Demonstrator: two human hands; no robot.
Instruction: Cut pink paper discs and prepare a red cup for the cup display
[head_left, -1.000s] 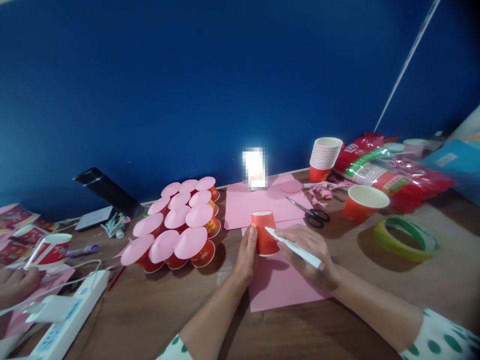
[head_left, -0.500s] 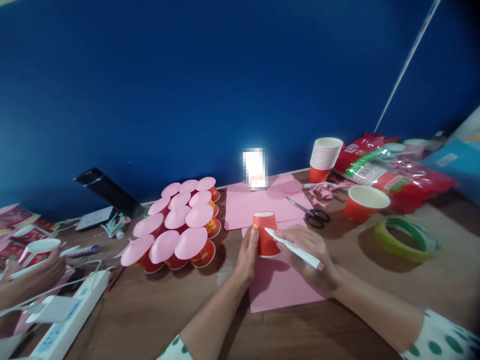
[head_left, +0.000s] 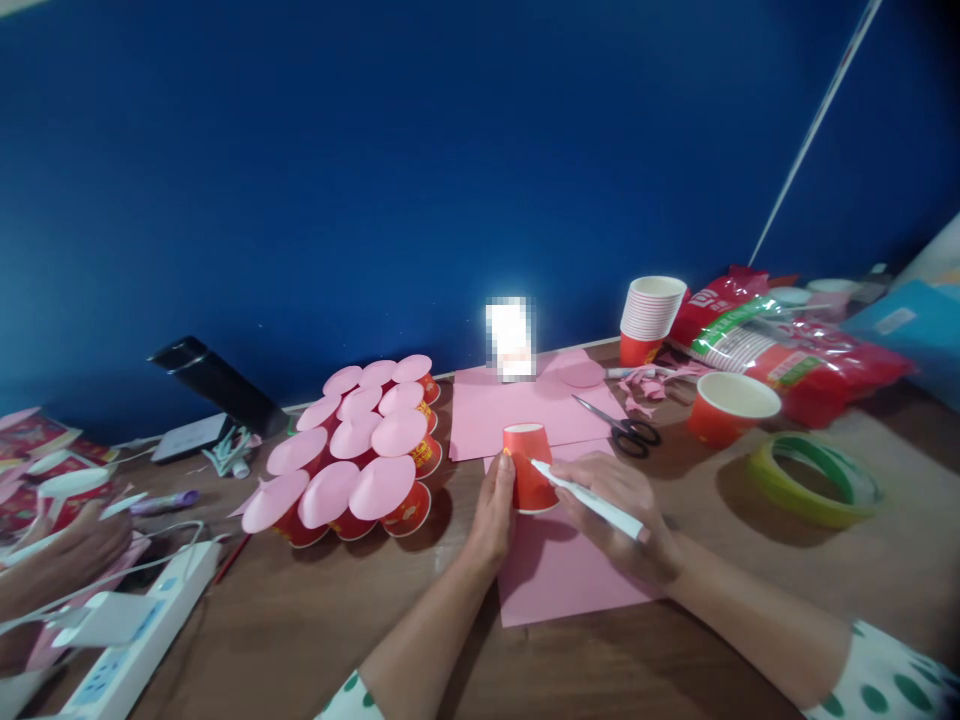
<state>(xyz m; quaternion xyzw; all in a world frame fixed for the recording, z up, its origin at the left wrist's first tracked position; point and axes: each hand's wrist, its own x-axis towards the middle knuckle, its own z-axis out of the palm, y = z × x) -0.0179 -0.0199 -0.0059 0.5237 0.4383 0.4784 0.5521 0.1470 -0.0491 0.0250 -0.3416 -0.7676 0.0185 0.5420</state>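
A red paper cup (head_left: 531, 465) stands upside down over a sheet of pink paper (head_left: 570, 590). My left hand (head_left: 496, 510) grips the cup's left side, thumb along its wall. In my right hand (head_left: 619, 505) is a white marker pen (head_left: 596, 503), its tip at the front of the cup; whether it touches cannot be made out. Behind the hands lies more pink paper (head_left: 499, 415), with black-handled scissors (head_left: 634, 435) on its right edge. To the left, several upturned red cups (head_left: 409, 508) carry pink paper cones (head_left: 382, 487) in rows.
On the right are a roll of tape (head_left: 769, 490), an upright cup (head_left: 731, 420), a cup stack (head_left: 646, 320) and a red plastic package (head_left: 795, 355). A power strip (head_left: 161, 620) and another person's hand (head_left: 82, 550) holding a cup are at left. A blue wall (head_left: 375, 180) rises behind.
The cup in my left hand has turned or shifted very slightly left. My right hand and the marker are almost unmoved. At the left, the other person's hand and cup have shifted a little.
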